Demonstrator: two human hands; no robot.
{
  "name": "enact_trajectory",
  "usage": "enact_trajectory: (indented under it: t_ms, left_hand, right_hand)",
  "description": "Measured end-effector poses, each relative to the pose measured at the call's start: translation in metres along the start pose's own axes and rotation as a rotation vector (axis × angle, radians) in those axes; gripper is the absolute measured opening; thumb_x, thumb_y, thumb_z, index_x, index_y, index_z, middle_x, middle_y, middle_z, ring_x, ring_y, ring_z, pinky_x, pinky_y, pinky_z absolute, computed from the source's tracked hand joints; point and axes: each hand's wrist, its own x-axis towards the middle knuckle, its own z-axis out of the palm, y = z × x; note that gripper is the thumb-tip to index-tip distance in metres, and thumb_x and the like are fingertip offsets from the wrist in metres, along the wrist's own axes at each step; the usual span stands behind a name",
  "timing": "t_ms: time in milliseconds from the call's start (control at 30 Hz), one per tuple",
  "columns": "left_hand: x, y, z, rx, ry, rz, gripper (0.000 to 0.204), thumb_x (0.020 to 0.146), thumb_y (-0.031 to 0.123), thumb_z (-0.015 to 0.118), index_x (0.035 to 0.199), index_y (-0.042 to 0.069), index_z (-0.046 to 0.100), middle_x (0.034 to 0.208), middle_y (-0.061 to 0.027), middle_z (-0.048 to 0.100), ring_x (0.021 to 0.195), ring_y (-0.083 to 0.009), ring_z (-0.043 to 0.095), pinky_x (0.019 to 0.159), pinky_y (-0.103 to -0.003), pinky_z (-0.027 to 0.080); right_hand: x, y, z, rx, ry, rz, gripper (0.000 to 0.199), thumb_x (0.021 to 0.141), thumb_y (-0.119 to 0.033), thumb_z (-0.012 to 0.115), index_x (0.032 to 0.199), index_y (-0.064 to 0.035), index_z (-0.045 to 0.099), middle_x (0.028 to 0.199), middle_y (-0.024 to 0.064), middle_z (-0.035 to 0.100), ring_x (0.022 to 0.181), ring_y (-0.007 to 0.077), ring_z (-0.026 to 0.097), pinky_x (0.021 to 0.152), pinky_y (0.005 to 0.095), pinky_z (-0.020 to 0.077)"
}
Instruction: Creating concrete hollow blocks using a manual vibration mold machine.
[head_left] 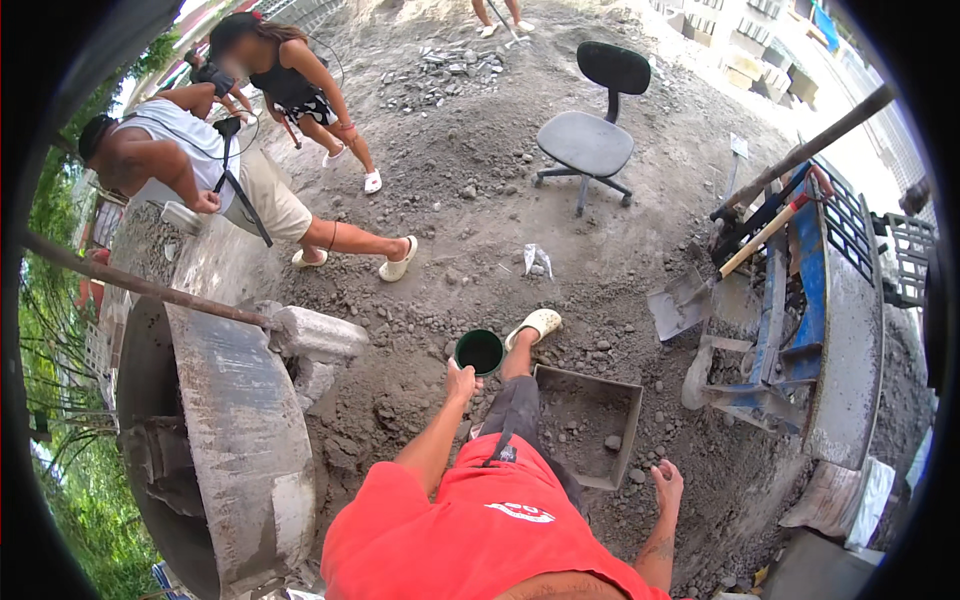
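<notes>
My left hand [461,384] grips the rim of a dark green cup [480,351] held out over the gravelly ground, just left of my raised foot in a pale slipper [535,324]. My right hand [666,482] hangs loose at my side with fingers curled and nothing in it, right of a grey square pan [627,432] holding gravel and a few stones. I wear a red shirt and dark shorts.
A large concrete mixer drum [235,430] stands at the left. A grey office chair [590,140] sits ahead. Shovels [690,300] lean on a blue wheelbarrow frame [800,300] at the right. Two people [210,170] stand at upper left.
</notes>
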Motion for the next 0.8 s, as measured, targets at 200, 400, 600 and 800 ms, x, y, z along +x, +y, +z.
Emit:
enact_trajectory:
  t_ms: [200,400,600,800]
  left_hand:
    - [-0.087,-0.077,-0.074,-0.253,0.064,-0.066,0.046,0.077,0.004,0.040,0.120,-0.002,0.025,0.065,-0.0148,0.054,0.043,-0.0159,0.051,0.033,-0.025,0.039]
    - [-0.125,-0.127,-0.132,-0.290,0.197,-0.123,0.048,0.078,0.005,0.043,0.123,-0.004,0.030,0.066,-0.0146,0.055,0.042,-0.0166,0.051,0.034,-0.026,0.041]
    - [-0.095,-0.200,-0.151,-0.103,0.173,-0.305,0.065,0.079,0.009,0.045,0.139,0.002,0.021,0.065,-0.0119,0.058,0.046,-0.0163,0.053,0.042,-0.029,0.044]
    - [-0.010,-0.294,-0.118,0.013,0.118,-0.439,0.063,0.082,0.012,0.046,0.140,0.007,0.022,0.064,-0.0098,0.058,0.047,-0.0151,0.053,0.044,-0.027,0.043]
  right_hand:
    - [-0.094,0.193,-0.036,-0.107,-0.108,0.163,0.040,0.072,-0.017,0.071,0.104,0.0036,0.060,0.086,0.0121,0.065,0.068,0.0175,0.063,0.058,0.0287,0.0519]
    - [-0.167,0.151,0.012,-0.090,-0.520,0.371,0.040,0.074,-0.020,0.070,0.106,0.0011,0.060,0.086,0.0095,0.065,0.062,0.0152,0.062,0.052,0.0268,0.0478]
    - [-0.120,0.089,0.076,-0.043,-0.579,0.196,0.032,0.080,-0.017,0.066,0.106,0.0013,0.059,0.086,0.0075,0.064,0.067,0.0128,0.061,0.056,0.0246,0.0472]
    - [-0.041,0.073,0.119,-0.100,-0.435,0.074,0.030,0.082,-0.021,0.063,0.101,0.0019,0.061,0.078,0.0038,0.061,0.069,0.0110,0.056,0.061,0.0236,0.0456]
